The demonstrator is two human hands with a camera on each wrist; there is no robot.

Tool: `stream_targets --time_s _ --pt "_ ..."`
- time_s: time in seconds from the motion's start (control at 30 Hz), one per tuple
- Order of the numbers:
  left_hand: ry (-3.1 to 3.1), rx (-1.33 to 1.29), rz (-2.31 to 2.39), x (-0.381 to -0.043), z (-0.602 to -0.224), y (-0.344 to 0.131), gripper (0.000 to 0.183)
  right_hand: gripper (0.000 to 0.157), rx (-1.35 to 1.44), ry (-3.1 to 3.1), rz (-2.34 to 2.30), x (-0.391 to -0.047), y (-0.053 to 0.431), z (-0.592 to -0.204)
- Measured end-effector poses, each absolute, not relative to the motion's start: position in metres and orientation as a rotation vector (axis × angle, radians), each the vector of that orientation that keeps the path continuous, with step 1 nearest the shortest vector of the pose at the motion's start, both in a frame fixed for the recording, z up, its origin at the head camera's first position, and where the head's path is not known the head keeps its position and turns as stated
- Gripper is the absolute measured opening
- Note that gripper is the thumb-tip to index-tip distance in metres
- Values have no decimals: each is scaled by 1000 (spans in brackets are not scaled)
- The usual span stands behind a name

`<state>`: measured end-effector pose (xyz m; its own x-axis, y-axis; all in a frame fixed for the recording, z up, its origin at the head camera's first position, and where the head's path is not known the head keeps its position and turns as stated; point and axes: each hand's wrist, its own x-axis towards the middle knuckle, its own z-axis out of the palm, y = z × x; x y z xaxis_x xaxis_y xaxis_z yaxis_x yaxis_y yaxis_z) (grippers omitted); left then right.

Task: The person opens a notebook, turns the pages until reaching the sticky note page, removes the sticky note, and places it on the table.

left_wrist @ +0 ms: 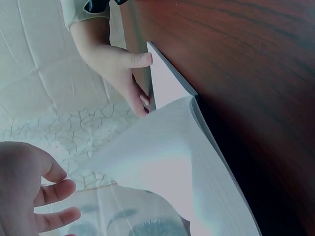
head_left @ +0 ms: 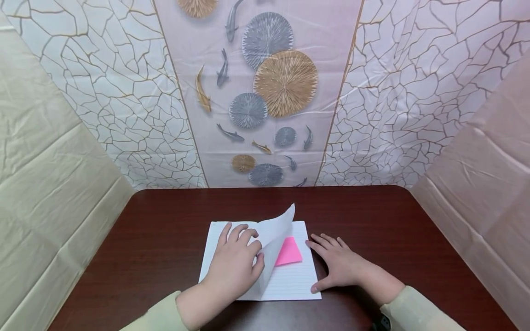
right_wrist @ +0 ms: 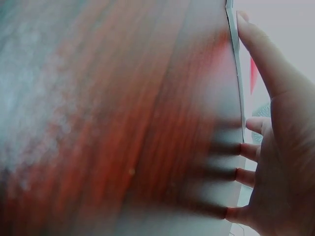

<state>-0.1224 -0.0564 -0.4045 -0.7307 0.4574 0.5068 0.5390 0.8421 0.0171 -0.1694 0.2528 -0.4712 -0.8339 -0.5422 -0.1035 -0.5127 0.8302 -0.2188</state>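
Note:
An open lined notebook lies on the table, with a pink sticky note on its right-hand page. One thin page stands lifted from the spine and curves over toward the left, partly covering the note. My left hand is over the left half, its thumb and index finger pinching the lifted page's near corner. In the left wrist view that page narrows toward the fingertips. Beside the notebook's right edge, my right hand rests with fingers spread, thumb at the near right corner and index fingertip touching the edge.
The dark brown wooden table extends around the notebook on all sides. Behind it hangs a patterned cloth, and plain pale cloths flank the table on both sides.

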Motion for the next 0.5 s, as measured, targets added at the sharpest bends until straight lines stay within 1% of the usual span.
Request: stream_targets --time_s 0.23,0.5 --pt "-2508 -690 -156 -121 -404 -67 11 123 -812 2842 -277 -170 252 -469" --pt "-2510 -643 -124 -119 -407 -84 8 122 -810 2833 -281 -169 251 -468"
